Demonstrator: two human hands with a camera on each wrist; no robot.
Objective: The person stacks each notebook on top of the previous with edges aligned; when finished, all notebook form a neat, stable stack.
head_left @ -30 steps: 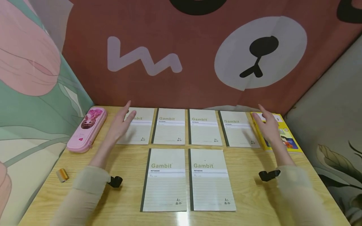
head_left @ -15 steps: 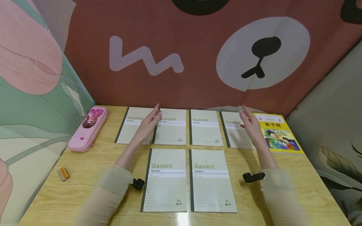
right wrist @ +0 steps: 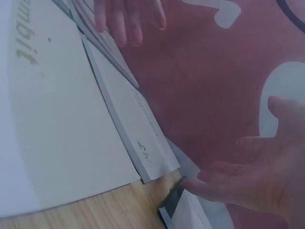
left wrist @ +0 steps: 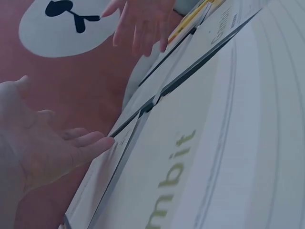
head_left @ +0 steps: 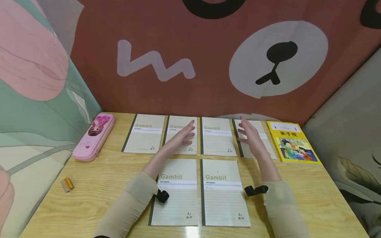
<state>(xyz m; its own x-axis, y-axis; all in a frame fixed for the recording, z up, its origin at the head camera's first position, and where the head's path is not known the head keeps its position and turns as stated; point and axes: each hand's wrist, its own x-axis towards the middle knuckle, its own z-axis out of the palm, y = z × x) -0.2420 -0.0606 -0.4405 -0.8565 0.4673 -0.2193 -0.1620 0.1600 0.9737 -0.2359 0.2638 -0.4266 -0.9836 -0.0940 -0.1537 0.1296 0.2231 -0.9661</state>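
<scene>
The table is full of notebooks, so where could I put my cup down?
Bare wood lies around the small orange thing, between the pink pencil case and the front notebooks. More lies on the table right of them, below the yellow book. The back row, where both hands hover, is crowded.

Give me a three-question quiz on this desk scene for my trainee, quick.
1. How many Gambit notebooks lie in the back row?
2. True or false: the left hand grips a notebook.
3. Which object lies at the right end of the back row: A) pink pencil case, B) yellow book, C) small orange item?

Key: 1) Four. 2) False; its fingers are straight, over the second notebook in the back row, and the right hand is open too. 3) B.
</scene>
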